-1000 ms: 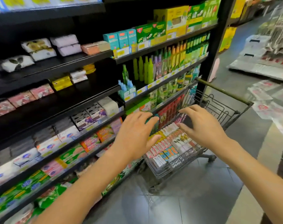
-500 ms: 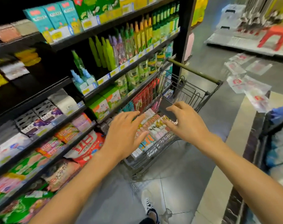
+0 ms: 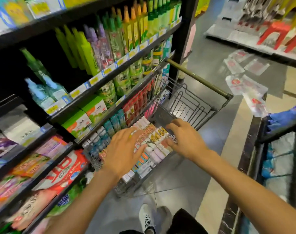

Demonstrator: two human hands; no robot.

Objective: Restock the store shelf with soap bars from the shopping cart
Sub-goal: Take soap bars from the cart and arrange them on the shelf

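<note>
Both hands reach over the wire shopping cart (image 3: 194, 105), which stands just beside the store shelf (image 3: 110, 76). The left hand (image 3: 125, 152) hovers with fingers spread and relaxed above the packed rows of soap bars (image 3: 154, 142) inside the cart. The right hand (image 3: 186, 139), fingers loosely curved, hangs over the rows' far end; whether it touches them cannot be told.

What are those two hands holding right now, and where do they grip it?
Nothing yet. The left hand and right hand hover with spread fingers over the soap bars packed in the shopping cart; neither has closed round a bar.
</note>
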